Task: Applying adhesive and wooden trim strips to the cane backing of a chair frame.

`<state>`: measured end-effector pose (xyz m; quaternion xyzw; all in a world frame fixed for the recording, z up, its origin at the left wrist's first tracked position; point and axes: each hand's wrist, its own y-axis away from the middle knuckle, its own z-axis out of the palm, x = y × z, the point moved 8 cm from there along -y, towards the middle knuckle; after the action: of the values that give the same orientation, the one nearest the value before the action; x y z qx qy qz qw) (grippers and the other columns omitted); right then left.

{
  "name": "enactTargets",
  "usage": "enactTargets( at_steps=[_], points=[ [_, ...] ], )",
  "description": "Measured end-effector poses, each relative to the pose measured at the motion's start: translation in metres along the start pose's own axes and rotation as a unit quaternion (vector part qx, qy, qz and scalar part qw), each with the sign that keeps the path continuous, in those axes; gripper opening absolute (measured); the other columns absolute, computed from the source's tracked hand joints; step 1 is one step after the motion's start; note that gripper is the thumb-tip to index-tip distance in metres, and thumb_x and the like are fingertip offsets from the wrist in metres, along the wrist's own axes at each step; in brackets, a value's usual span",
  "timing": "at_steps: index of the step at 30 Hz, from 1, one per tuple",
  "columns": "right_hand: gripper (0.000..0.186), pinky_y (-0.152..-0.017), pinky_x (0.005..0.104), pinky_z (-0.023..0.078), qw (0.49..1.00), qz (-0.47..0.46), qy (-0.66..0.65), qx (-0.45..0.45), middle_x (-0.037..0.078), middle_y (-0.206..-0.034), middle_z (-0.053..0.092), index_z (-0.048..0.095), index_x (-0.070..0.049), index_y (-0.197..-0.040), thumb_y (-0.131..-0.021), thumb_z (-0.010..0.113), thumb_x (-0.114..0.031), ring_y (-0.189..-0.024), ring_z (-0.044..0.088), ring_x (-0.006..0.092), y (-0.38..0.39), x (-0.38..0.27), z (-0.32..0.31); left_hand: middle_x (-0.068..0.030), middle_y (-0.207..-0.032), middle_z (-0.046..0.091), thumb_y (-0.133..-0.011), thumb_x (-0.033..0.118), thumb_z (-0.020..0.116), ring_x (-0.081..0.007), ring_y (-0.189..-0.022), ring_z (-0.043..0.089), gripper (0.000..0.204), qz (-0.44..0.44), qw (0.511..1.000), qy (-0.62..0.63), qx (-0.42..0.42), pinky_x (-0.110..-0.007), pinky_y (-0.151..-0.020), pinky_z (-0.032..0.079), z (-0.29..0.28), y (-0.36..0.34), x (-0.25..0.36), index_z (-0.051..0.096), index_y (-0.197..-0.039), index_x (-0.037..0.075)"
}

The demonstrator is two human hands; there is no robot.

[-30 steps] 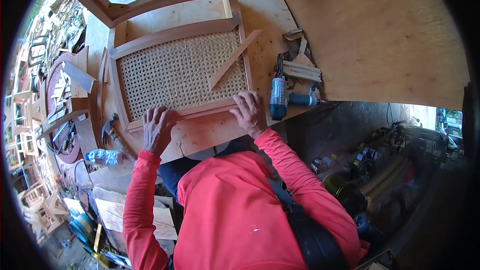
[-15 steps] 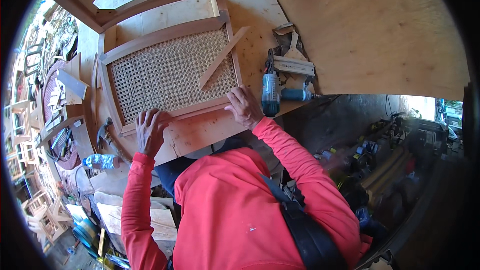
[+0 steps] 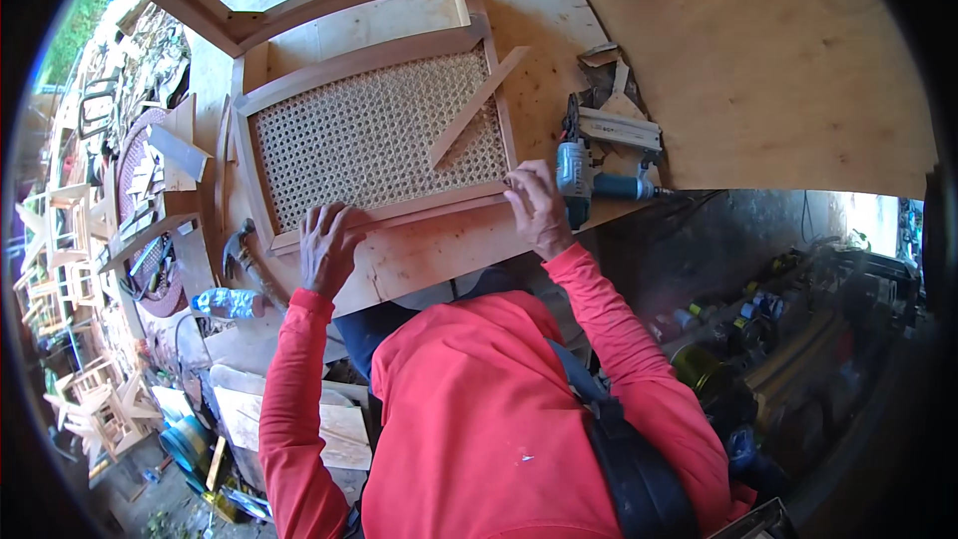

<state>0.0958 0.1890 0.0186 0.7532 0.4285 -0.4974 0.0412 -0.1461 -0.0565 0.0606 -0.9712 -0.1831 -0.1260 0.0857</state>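
A wooden chair frame [image 3: 364, 64] with a woven cane panel [image 3: 379, 145] lies on the workbench. My left hand [image 3: 327, 250] is curled over the near rail [image 3: 429, 208], close to its left corner, with the fingers bent onto the wood. At the right end of that rail, my right hand [image 3: 540, 210] grips the corner between thumb and fingers. What lies under the fingertips is hidden. A loose flat wooden strip [image 3: 479, 108] rests slantwise across the cane and the right side rail.
A teal nail gun [image 3: 574, 172] lies just right of my right hand, beside wood scraps. To the left are a hammer [image 3: 242, 255], a plastic bottle [image 3: 228, 302] and offcuts [image 3: 180, 155]. A large plywood sheet [image 3: 758, 70] spans the far right.
The whole view has shifted, so everything sits farther right in the picture. Both hands stay at the near rail; my right hand's fingers have bent more at the corner.
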Motion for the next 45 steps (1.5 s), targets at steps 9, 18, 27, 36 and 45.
enactTargets(
  at_steps=[9, 18, 27, 36, 45],
  points=[
    [0.045, -0.078, 0.0375, 0.053, 0.993, 0.099, -0.068, 0.010, 0.016, -0.115, 0.053, 0.059, 0.000, -0.126, -0.084, 0.075, -0.001, -0.084, 0.061, 0.0283, 0.018, 0.017, 0.007, -0.0128, -0.120, 0.063, -0.080, 0.015, 0.079, -0.0392, -0.109, 0.055, 0.040, 0.030, 0.999, 0.023, 0.008, -0.049, -0.094, 0.047, -0.001, -0.002, 0.000, 0.067, -0.118, 0.008],
    [0.046, -0.065, 0.0300, 0.046, 0.998, 0.041, -0.043, 0.027, 0.008, -0.106, 0.052, 0.068, -0.006, -0.129, -0.084, 0.077, 0.003, -0.065, 0.048, 0.0139, 0.012, 0.025, 0.005, -0.0130, -0.108, 0.066, -0.082, 0.005, 0.071, -0.0371, -0.103, 0.059, 0.025, 0.081, 0.995, 0.047, -0.020, -0.047, -0.092, 0.049, 0.006, -0.015, -0.004, 0.069, -0.106, 0.009],
    [0.033, -0.083, 0.0414, 0.049, 0.999, 0.032, 0.007, -0.003, 0.011, -0.102, 0.052, 0.073, -0.007, -0.109, -0.078, 0.085, -0.009, -0.095, 0.057, 0.0295, 0.004, 0.027, 0.010, -0.0149, -0.111, 0.066, -0.084, -0.003, 0.065, -0.0388, -0.105, 0.060, 0.027, 0.074, 0.997, 0.001, 0.030, -0.046, -0.091, 0.051, 0.005, -0.011, 0.006, 0.067, -0.109, 0.005],
    [0.030, -0.084, 0.0394, 0.051, 0.997, 0.064, -0.037, -0.016, 0.012, -0.105, 0.055, 0.070, -0.005, -0.108, -0.080, 0.081, -0.001, -0.095, 0.061, 0.0309, 0.003, 0.025, 0.012, -0.0080, -0.110, 0.066, -0.085, -0.001, 0.065, -0.0328, -0.107, 0.061, 0.014, 0.086, 0.996, 0.009, 0.012, -0.044, -0.093, 0.050, 0.004, -0.008, 0.005, 0.072, -0.095, 0.007],
    [0.021, -0.066, 0.0295, 0.046, 0.985, 0.141, -0.078, 0.062, 0.007, -0.098, 0.055, 0.062, 0.000, -0.108, -0.090, 0.073, -0.002, -0.072, 0.053, 0.0143, 0.015, 0.028, -0.009, -0.0136, -0.109, 0.061, -0.082, 0.002, 0.066, -0.0366, -0.105, 0.056, 0.028, 0.083, 0.996, 0.028, 0.005, -0.048, -0.091, 0.047, 0.013, -0.011, -0.001, 0.067, -0.110, 0.006]
  ],
)
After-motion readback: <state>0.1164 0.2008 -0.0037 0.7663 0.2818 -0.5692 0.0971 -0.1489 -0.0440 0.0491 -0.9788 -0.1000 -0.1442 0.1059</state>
